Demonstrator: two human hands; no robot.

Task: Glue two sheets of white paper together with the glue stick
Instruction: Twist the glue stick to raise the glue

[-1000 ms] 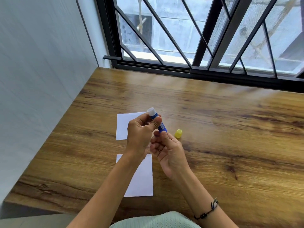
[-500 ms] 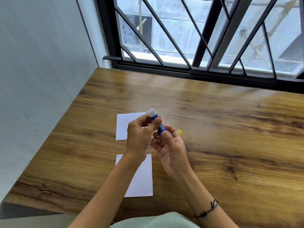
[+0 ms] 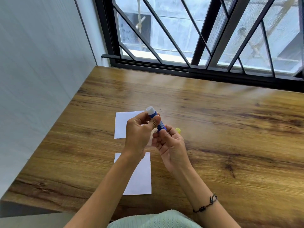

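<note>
The left hand (image 3: 139,134) hides part of the far sheet (image 3: 122,124).

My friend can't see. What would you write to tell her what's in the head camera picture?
Both hands, left and right, hold a blue glue stick above a wooden table. Two white paper sheets lie underneath, and a yellow cap sits nearby.

A home desk set by a window

A wood-grain table (image 3: 213,129) is fitted into a corner between a pale wall (image 3: 37,63) and a black-barred window (image 3: 197,38); neighbouring buildings are seen outside.
</note>
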